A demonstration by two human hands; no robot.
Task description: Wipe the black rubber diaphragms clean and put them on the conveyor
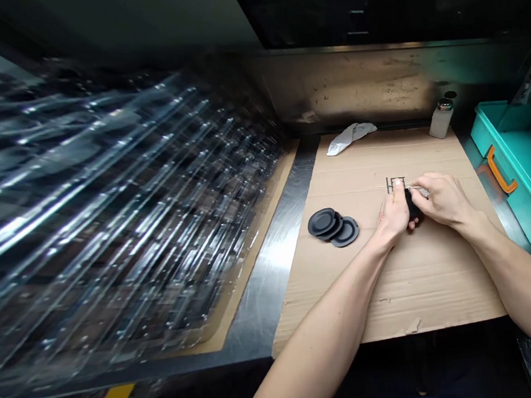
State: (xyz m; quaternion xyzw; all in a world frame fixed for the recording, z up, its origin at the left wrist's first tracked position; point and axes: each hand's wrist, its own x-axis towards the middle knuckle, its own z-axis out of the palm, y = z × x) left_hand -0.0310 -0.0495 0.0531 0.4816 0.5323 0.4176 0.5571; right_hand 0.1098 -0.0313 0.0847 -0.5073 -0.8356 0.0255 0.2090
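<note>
Both hands meet mid-sheet on the cardboard [410,285] covering the worktop. Left hand [395,215] has fingers curled narrow around a small black part [412,208], pinning it low to the sheet, likely for steadiness. Right hand [441,198] pinches a slim pale tool [419,192] at the part's top. Black discs [332,225] overlap just left of the hands, within reach. Cloth [350,137] and bottle [440,118] sit along the far edge, teal bin [520,168] off the right edge.
</note>
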